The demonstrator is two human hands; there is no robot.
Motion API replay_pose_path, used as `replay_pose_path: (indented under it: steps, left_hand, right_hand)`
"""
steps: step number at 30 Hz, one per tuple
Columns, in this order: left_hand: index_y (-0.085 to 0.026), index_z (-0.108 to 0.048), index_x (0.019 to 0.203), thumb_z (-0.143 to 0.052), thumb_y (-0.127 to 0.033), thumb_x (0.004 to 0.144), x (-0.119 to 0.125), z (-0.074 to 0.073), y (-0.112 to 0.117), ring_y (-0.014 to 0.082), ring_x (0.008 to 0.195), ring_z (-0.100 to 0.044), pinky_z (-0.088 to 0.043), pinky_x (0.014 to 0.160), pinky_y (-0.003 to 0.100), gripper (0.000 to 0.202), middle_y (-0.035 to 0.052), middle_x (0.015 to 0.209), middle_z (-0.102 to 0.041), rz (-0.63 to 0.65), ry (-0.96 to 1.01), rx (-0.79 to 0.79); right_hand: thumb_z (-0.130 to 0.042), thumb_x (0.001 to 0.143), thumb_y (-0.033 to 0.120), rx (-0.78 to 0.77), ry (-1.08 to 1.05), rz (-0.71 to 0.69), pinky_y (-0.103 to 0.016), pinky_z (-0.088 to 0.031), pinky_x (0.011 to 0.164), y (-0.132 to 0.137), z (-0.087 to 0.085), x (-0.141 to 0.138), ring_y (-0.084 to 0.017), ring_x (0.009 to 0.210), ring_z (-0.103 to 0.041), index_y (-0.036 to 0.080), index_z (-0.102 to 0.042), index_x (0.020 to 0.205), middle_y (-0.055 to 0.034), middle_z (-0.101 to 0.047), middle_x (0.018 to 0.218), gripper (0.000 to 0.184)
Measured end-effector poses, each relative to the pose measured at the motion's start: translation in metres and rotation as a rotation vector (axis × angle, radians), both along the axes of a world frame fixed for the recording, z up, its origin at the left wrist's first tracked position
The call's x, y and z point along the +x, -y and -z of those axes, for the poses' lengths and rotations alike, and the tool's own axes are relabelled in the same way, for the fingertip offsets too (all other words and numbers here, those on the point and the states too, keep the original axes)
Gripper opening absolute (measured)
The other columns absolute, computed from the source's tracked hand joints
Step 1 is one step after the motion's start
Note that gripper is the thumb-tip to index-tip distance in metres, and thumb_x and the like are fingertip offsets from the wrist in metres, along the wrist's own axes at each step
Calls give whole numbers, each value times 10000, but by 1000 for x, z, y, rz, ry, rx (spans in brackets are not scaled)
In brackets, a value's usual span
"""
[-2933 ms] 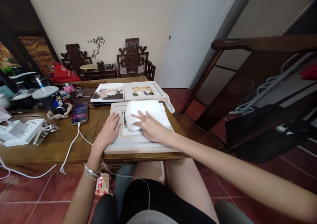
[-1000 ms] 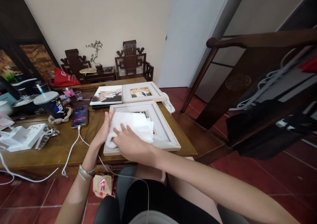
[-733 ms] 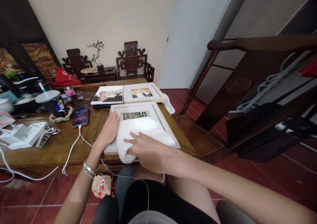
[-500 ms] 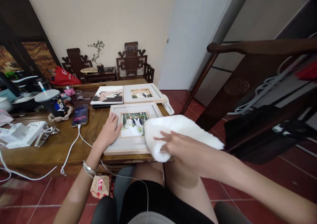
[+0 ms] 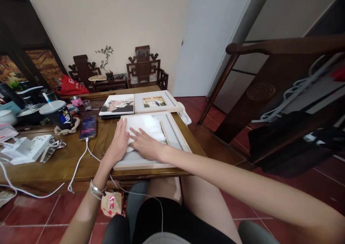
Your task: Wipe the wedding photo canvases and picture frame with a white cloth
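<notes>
A light wood picture frame (image 5: 151, 166) lies flat at the table's front edge. Its wedding photo is mostly hidden under a fluffy white cloth (image 5: 148, 126), with a strip of the photo's right border showing. Spread fingers of my right hand (image 5: 147, 145) press flat on the cloth's near left part, over the frame. My left hand (image 5: 120, 141) rests open along the frame's left side, its fingertips near the cloth's left edge. The two hands are close together, with a small gap between them.
Behind lie a second framed photo (image 5: 169, 98) and a photo album (image 5: 115, 105). To the left are a charging phone (image 5: 88, 126), a lidded cup (image 5: 60, 116), a power strip (image 5: 33, 148) and a hair clip (image 5: 52, 149). A wooden chair back (image 5: 250, 93) stands at right.
My right hand and the white cloth have moved left across the frame, covering the photo. The frame's right side is now uncovered. My left hand stays at the left side.
</notes>
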State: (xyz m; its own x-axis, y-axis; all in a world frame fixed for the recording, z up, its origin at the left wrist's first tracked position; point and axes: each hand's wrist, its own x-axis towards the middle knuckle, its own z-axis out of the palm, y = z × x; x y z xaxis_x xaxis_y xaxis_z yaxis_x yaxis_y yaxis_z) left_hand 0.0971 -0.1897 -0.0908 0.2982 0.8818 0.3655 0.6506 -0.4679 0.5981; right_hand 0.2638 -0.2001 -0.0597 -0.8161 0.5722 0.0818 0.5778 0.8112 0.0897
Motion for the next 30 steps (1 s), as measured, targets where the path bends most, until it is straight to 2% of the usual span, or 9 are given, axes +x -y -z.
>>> replay_pose_path:
  steps: [4, 8, 12, 17, 22, 27, 30]
  left_hand:
    - [-221, -130, 1524, -162, -568, 969, 2, -3, 1, 214, 1478, 35, -75, 1198, 460, 655, 64, 1615, -73, 29, -80, -39]
    - [-230, -95, 1526, -198, -530, 980, 3, -4, 2, 233, 1478, 32, -131, 1181, 508, 631, 63, 1617, -34, 26, -144, -60]
    - [-199, -115, 1521, -293, -483, 975, 2, 1, -2, 268, 1478, -50, -198, 1160, 534, 640, 110, 1609, -79, 14, -227, -47]
    - [-97, -280, 1466, -318, -331, 965, 0, 11, -9, 282, 1464, -157, -241, 1153, 521, 554, 190, 1542, -283, -34, -306, -21]
    - [-112, -405, 1404, -329, -104, 881, -2, 18, -13, 255, 1451, -218, -266, 1159, 484, 528, 164, 1498, -376, -75, -274, 8]
    - [-130, -462, 1369, -340, 7, 787, -4, 21, -14, 252, 1440, -253, -273, 1160, 484, 611, 143, 1483, -407, -75, -216, 37]
    - [-106, -487, 1347, -353, 18, 767, -4, 19, -14, 252, 1438, -259, -252, 1175, 461, 608, 151, 1486, -403, -53, -200, 74]
  right_hand:
    - [-414, 827, -8, 16, 10, 57, -568, -303, 1087, -37, 2, -6, -362, 1422, -219, 92, -527, 1338, -185, -348, 1512, 532]
    - [-437, 839, 21, 56, 12, 139, -636, -282, 1065, -66, -1, -11, -393, 1415, -211, 101, -451, 1400, -182, -338, 1517, 566]
    - [-464, 806, -12, 28, 42, 197, -658, -293, 1044, -75, -9, -4, -373, 1409, -237, 146, -548, 1315, -149, -364, 1512, 539]
    - [-404, 742, -98, -74, 56, 310, -663, -328, 1013, -66, -20, 41, -357, 1382, -301, 151, -659, 1156, -138, -409, 1488, 547]
    - [-349, 718, -124, -111, 123, 439, -613, -387, 987, -58, -23, 94, -347, 1375, -321, 141, -680, 1097, -136, -411, 1486, 569]
    - [-366, 700, -112, -126, 137, 437, -561, -385, 1001, -33, -25, 113, -339, 1390, -304, 149, -697, 1055, -146, -492, 1420, 551]
    - [-425, 690, -76, -209, 109, 394, -482, -396, 1009, -1, -30, 118, -328, 1346, -391, 161, -716, 1026, -154, -615, 1268, 504]
